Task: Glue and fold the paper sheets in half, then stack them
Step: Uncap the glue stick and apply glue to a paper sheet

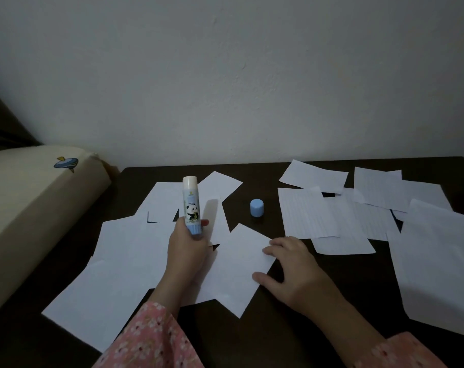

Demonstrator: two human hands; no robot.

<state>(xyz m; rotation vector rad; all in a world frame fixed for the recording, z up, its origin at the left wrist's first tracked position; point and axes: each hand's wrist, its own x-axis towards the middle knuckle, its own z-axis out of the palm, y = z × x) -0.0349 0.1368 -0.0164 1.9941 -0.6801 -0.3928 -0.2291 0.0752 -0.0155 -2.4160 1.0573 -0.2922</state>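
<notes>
A plain pale wall point(225, 75) rises behind the dark desk point(286, 322) you are working at, and a cream cushion point(34, 197) with a small blue whale print sits off its left end. Your left hand point(187, 248) has its grip curled round the blue base of an uncapped glue stick point(190, 205), holding it upright with the white glue end on top and a panda on the label. Its blue cap point(257, 207) stands alone on the bare desk, between the two spreads of paper. Your right hand point(292, 266) lies flat with the fingers straight, fingertips and thumb pressing the right edge of a folded white sheet point(236, 269) in front of you. More white sheets point(114, 261) overlap loosely under and beside your left forearm. Lined sheets point(331, 216) lie scattered on the right side, with a large plain sheet point(438, 266) at the far right. Pink floral sleeves point(151, 338) cover both wrists
</notes>
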